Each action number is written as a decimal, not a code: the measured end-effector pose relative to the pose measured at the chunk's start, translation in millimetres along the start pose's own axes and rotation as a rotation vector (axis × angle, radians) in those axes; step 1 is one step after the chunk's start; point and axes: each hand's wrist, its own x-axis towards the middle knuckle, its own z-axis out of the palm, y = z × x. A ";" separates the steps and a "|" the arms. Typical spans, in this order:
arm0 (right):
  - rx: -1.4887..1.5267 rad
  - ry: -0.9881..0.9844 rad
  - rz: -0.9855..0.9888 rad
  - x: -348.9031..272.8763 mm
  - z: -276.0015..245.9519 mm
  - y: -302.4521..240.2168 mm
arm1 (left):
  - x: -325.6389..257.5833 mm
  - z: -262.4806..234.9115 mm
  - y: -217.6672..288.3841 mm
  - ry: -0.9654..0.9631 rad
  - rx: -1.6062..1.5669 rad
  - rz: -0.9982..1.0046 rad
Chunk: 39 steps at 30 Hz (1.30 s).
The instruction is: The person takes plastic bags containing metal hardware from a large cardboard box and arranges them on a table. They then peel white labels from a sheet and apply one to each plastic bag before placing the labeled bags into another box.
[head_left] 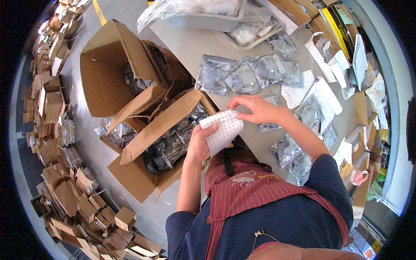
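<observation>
A white sticker sheet (222, 131) with rows of small round grey labels is up in front of my apron, bent along its length. My left hand (199, 144) is closed on its left edge, thumb across the front. At the sheet's upper right corner, the thumb and forefinger of my right hand (256, 109) pinch the edge; whether a single label is between them is too small to tell. Beyond my hands, clear plastic bags (245, 78) with dark flat parts lie on the table (184, 45). Another dotted sheet (296, 89) lies right of them.
Open cardboard boxes (102, 71) stand left of the table, the nearer box (190, 100) holding dark bagged items. A grey tray (203, 21) with plastic wrapping is at the far edge. More bags (299, 162) lie by my right arm. Many cartons (65, 195) line the floor at left.
</observation>
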 end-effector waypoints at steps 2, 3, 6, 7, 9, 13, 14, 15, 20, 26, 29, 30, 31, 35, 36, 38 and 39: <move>0.031 -0.023 0.052 -0.6 -1.1 -5.8 | 2.2 -4.2 -4.9 -0.023 0.004 0.025; 0.062 -0.047 0.106 -0.5 -1.6 -8.2 | 3.0 -6.2 -6.8 -0.046 0.007 0.049; 0.006 -0.032 0.107 -2.2 0.3 -10.9 | 3.8 -7.7 -9.5 -0.075 0.024 0.053; 0.008 -0.030 0.111 -3.6 1.0 -9.4 | 5.3 -7.2 -10.3 -0.075 0.025 0.048; -0.006 0.003 0.117 -6.3 3.5 -5.6 | 8.3 -5.9 -11.4 -0.084 0.014 0.050; -0.035 0.015 0.190 -9.2 11.9 -9.4 | 7.2 -6.5 -11.4 -0.083 0.019 0.057; -0.041 0.056 0.187 -10.0 14.1 -9.5 | 7.6 -6.4 -11.6 -0.080 0.003 0.049; -0.048 0.097 0.185 -10.8 15.8 -9.6 | 7.9 -6.3 -11.8 -0.078 -0.014 0.040; -0.196 0.103 0.169 -11.8 20.3 -9.1 | 10.7 -7.9 -11.7 -0.057 -0.072 0.035; -0.187 0.272 -0.038 11.6 28.8 7.4 | 14.1 -27.7 -15.0 0.110 -0.257 0.038; -0.165 0.442 -0.051 45.2 24.9 37.4 | 14.1 -43.2 -17.9 0.150 -0.342 0.077; -0.193 0.541 -0.012 55.2 25.3 52.3 | 15.6 -49.2 -20.1 0.158 -0.356 0.099; -0.195 0.551 -0.008 63.5 26.8 67.9 | 15.5 -51.3 -19.6 0.184 -0.365 0.079; -0.448 0.668 0.008 91.2 36.9 95.6 | 5.8 -51.9 -18.7 0.260 -0.310 0.117; -0.533 0.683 0.029 95.9 38.8 97.5 | 5.3 -53.9 -19.2 0.256 -0.302 0.114; -0.561 0.686 0.106 104.9 39.6 89.1 | 1.5 -59.9 -22.9 0.275 -0.289 0.133; -0.591 0.686 0.183 106.4 37.4 85.2 | 0.4 -60.7 -23.4 0.274 -0.282 0.131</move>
